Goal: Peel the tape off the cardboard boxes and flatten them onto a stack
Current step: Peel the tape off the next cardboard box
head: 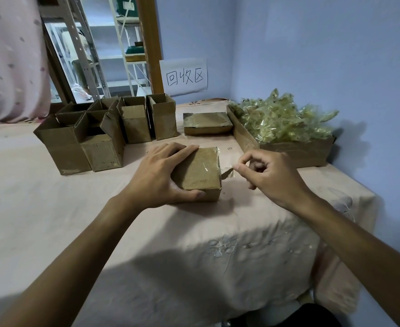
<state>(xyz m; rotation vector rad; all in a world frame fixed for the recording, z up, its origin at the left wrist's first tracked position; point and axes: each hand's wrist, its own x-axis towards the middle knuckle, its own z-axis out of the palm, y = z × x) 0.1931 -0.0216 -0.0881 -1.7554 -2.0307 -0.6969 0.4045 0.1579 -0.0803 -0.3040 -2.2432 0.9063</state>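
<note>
The table is covered with a pale pink cloth. 1 small closed box rests on the cloth near the middle of the table, closer to the right edge than to the left.

Left hand: it grips the box from its left side. The fingers lie spread across the top face, and the thumb curls against the near side wall.

Right hand: it is just right of the box and not touching the cardboard. Thumb and forefinger pinch the free end of a clear tape strip. The other fingers are curled loosely. The strip runs from the pinch back to the right end of the box, where it is still stuck. More clear tape shines across the top face near that end.

Along the far edge, from left to right:
- A group of open boxes stands upright near the far left, flaps raised, the boxes touching one another.
- A flat cardboard pile lies between the open boxes and the far right corner. Shiny tape shows on its top.
- A long cardboard tray sits at the far right corner, against the blue wall. It is heaped above its rim with crumpled tape.

A paper sign with 3 handwritten characters is fixed to the wall above the flat cardboard pile.
</note>
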